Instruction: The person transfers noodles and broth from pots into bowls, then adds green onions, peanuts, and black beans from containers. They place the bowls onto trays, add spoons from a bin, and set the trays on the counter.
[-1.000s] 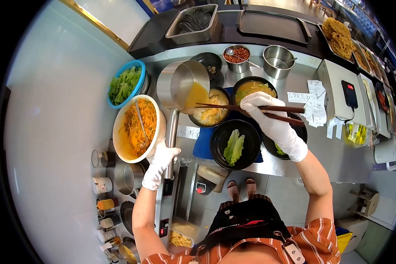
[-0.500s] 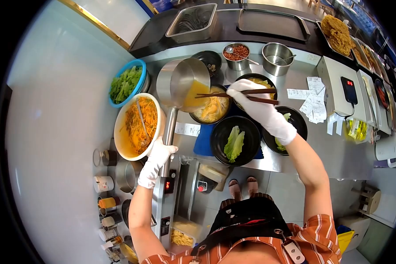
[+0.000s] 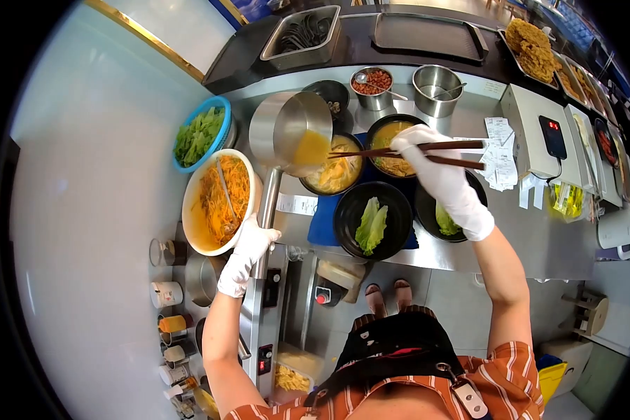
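Gloved in white, my left hand (image 3: 250,253) grips the handle of a steel saucepan (image 3: 271,129), which is tilted with yellow broth at its right side. The pan's rim is over the edge of a black bowl (image 3: 334,168) of noodles in broth. My right hand (image 3: 444,178), also gloved, holds dark chopsticks (image 3: 427,151), their tips pointing left above that bowl. Behind the chopsticks stands a second filled bowl (image 3: 392,133). Nearer me are a black bowl with lettuce (image 3: 372,225) and another lettuce bowl (image 3: 427,210), partly hidden by my right hand.
At left are a white bowl of shredded orange food (image 3: 224,199) and a blue basket of greens (image 3: 201,134). Steel pots (image 3: 437,91) stand at the back. Receipts (image 3: 498,154) and a white machine (image 3: 535,136) are at right. A tray of fried food (image 3: 532,50) is back right.
My right hand and the chopsticks have moved right, uncovering more of the second filled bowl. My left hand still holds the tilted pan in nearly the same place.
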`<action>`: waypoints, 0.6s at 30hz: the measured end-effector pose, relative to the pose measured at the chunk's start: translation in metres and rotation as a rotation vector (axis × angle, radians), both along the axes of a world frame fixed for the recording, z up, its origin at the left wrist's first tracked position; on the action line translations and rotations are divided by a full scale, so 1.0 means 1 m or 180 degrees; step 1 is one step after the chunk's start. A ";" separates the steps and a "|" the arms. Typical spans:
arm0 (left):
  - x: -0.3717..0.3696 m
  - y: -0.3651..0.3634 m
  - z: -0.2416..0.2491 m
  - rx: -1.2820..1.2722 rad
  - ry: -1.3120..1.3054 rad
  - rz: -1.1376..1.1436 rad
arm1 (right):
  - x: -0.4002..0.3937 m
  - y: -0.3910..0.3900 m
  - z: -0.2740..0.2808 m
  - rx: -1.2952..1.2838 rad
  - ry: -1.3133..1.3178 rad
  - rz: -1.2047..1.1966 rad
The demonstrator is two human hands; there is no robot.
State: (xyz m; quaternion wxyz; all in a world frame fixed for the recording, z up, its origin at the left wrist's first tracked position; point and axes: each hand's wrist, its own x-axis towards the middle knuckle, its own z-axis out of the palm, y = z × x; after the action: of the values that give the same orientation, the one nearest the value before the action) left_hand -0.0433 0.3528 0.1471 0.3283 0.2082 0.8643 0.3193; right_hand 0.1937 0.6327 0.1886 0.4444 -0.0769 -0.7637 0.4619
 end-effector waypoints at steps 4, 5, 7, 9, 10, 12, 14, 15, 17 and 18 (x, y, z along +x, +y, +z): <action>0.005 0.005 0.010 0.0167 -0.0205 0.0021 | 0.030 0.007 0.011 -0.0521 -0.0240 -0.0556; 0.004 0.004 0.011 0.0157 -0.0196 0.0021 | 0.038 0.013 0.007 -0.0456 -0.0190 -0.0575; 0.004 0.004 0.015 0.0140 -0.0187 0.0007 | 0.059 0.015 0.009 -0.0596 -0.0186 -0.0803; 0.005 0.006 0.025 0.0196 -0.0194 -0.0038 | 0.082 0.023 0.005 -0.0484 -0.0198 -0.1006; 0.000 0.003 0.022 0.0283 -0.0335 -0.0070 | 0.092 0.027 0.004 -0.0401 -0.0197 -0.1087; -0.003 0.003 0.022 0.0280 -0.0590 -0.0051 | 0.108 0.028 0.002 -0.0722 -0.0189 -0.1191; -0.002 0.004 0.024 0.0290 -0.0705 0.0003 | 0.119 0.032 -0.002 -0.0576 -0.0511 -0.1015; 0.001 0.006 0.026 0.0319 -0.0720 0.0013 | 0.120 0.031 -0.004 -0.0559 -0.0674 -0.1044; 0.004 0.011 0.028 0.0349 -0.0733 -0.0002 | 0.114 0.031 -0.015 -0.0316 -0.0749 -0.1135; 0.005 0.012 0.027 0.0330 -0.0712 0.0004 | 0.109 0.030 -0.024 -0.0220 -0.0663 -0.1167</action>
State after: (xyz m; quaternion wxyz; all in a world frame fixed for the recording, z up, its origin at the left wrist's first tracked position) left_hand -0.0383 0.3643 0.1746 0.4112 0.1874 0.8048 0.3849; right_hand 0.3023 0.6631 0.1648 0.4368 -0.2770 -0.7625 0.3888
